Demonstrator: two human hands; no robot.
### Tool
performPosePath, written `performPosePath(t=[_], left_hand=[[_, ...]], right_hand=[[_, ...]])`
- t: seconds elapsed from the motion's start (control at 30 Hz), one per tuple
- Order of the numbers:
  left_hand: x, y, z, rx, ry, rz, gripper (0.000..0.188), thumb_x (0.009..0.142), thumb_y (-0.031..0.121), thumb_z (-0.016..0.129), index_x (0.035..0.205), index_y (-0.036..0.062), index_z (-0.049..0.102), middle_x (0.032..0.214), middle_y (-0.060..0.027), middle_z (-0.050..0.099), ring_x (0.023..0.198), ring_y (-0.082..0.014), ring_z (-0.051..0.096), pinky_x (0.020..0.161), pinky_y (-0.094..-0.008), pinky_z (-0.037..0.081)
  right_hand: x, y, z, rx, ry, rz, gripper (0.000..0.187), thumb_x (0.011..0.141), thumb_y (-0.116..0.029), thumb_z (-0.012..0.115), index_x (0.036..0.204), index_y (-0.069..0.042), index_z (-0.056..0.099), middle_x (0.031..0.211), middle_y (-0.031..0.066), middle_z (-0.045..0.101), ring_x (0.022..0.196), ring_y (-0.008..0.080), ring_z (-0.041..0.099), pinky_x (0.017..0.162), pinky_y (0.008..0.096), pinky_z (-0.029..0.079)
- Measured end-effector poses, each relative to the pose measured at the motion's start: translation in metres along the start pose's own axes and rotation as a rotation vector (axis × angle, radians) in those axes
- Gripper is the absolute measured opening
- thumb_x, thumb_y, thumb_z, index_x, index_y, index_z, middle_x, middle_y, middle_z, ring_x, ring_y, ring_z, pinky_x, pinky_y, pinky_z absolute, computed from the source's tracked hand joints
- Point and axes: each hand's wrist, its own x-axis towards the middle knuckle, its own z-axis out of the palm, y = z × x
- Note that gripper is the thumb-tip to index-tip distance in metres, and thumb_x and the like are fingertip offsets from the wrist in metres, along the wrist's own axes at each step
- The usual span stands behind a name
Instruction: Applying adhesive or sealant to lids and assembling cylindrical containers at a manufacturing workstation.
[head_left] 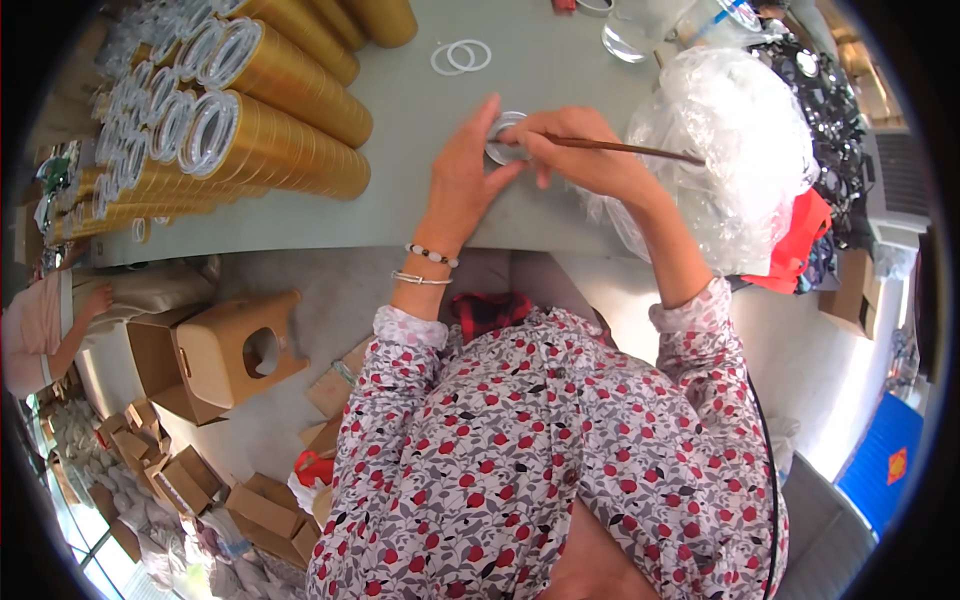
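My right hand (575, 150) is closed round a thin brown stick (640, 150), its tapered end pointing to the right. The stick's other end reaches to a small clear round lid with a pale rim (507, 122) on the table. My left hand (463, 172) steadies this lid from the left side, its thumb and fingers bracketing the edge. The fingertips of both hands meet close to the lid and partly cover it. Two flat white rings (461, 57) lie overlapping just beyond my hands.
Stacks of gold round containers with clear rims (290, 145) fill the table's left. A heap of clear plastic bags (735, 150) sits on the right, red cloth (800, 235) beside it. Cardboard boxes (235, 350) stand on the floor at left, near another person's arm (75, 320).
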Motion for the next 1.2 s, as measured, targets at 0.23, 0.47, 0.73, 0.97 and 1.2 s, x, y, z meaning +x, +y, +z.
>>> performPosePath(t=[0.23,0.47,0.73,0.97,1.2], left_hand=[[0.001,0.005,0.001,0.053,-0.040,-0.001,0.082,0.077,0.022,0.083,0.146,0.0033,0.044,0.134,-0.0187,0.060,0.120,-0.0367,0.059,0.099,-0.0420,0.049],[-0.002,-0.005,-0.007,0.083,-0.113,0.085,0.077,0.078,0.016,0.083,0.144,0.0027,0.046,0.142,-0.0182,0.054,0.128,-0.0369,0.053,0.108,-0.0438,0.043],[-0.001,-0.006,0.005,0.025,-0.098,0.025,0.075,0.078,0.007,0.079,0.145,0.0038,0.045,0.139,-0.0193,0.056,0.127,-0.0365,0.056,0.106,-0.0416,0.046],[-0.001,0.005,-0.002,-0.166,-0.063,-0.164,0.051,0.084,0.008,0.075,0.132,0.0043,0.058,0.123,-0.0151,0.065,0.104,-0.0270,0.065,0.089,-0.0360,0.053],[0.034,0.010,0.009,-0.410,0.010,-0.481,0.020,0.097,0.016,0.065,0.110,-0.0001,0.066,0.077,-0.0021,0.066,0.063,-0.0073,0.062,0.053,-0.0232,0.049]], right_hand=[[0.010,0.006,-0.041,-0.055,-0.192,0.081,0.027,0.095,-0.020,0.059,0.099,0.002,0.073,0.080,0.0116,0.071,0.064,0.0195,0.068,0.064,0.0315,0.051],[-0.018,-0.051,-0.028,-0.200,-0.019,0.057,0.018,0.096,-0.013,0.058,0.094,0.000,0.070,0.083,0.0155,0.067,0.078,0.0331,0.066,0.072,0.0407,0.052],[-0.028,0.041,0.019,-0.424,0.118,-0.205,0.015,0.091,-0.011,0.064,0.104,-0.005,0.067,0.105,0.0122,0.065,0.090,0.0364,0.063,0.077,0.0439,0.051],[-0.009,0.034,0.007,0.115,0.145,0.207,0.018,0.094,-0.019,0.066,0.099,-0.003,0.070,0.079,0.0049,0.064,0.068,0.0160,0.061,0.062,0.0319,0.048],[0.007,0.049,-0.016,0.318,0.219,0.180,0.029,0.095,-0.023,0.065,0.113,-0.001,0.069,0.085,-0.0011,0.067,0.066,0.0040,0.052,0.057,0.0211,0.041]])
